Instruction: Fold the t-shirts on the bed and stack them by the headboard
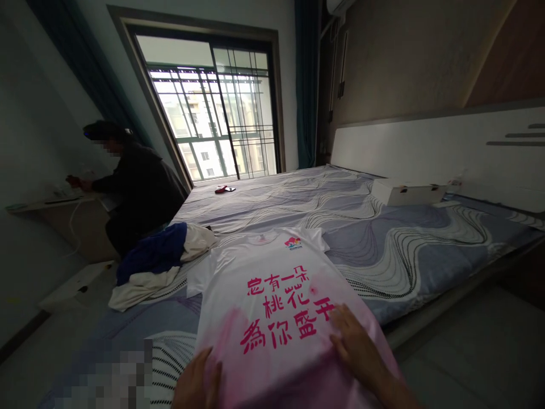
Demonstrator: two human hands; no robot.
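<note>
A white T-shirt fading to pink at the bottom is spread front side up on the bed, its collar pointing away from me. Large pink Chinese characters cross its chest, with a small colourful print near one shoulder. My left hand rests at the shirt's lower left edge, thumb and fingers apart. On the right side, beside the last characters, my right hand lies on the fabric with its fingers stretched out. The shirt's bottom hem falls out of view, and a darker fold runs between my hands.
A bundle of blue and white clothes lies left of the shirt. Farther back are a phone and a red item. A white box stands near the headboard. A person in dark clothes sits at a desk.
</note>
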